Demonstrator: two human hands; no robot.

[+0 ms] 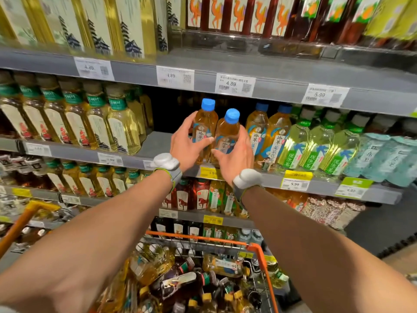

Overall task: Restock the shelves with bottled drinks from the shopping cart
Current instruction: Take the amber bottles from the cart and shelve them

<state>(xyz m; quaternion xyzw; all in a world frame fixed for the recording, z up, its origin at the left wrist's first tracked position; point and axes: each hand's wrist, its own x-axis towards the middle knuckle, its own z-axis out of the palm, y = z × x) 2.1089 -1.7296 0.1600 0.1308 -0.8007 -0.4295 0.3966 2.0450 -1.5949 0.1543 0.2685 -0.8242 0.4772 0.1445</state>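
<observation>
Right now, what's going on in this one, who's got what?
A person is restocking drinks. The left hand grips one blue-capped tea bottle and the right hand grips a second bottle, both roughly upright at the front of a gap on the middle shelf, just left of matching bottles standing there. Whether they are set down yet is hidden by the hands. The orange cart below holds many more bottles.

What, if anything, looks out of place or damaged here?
No spill or damage visible. The cart holds loose bottles heaped at all angles. The shelf has a bare gap left of the two blue-capped bottles, held tilted by left hand and right hand.
</observation>
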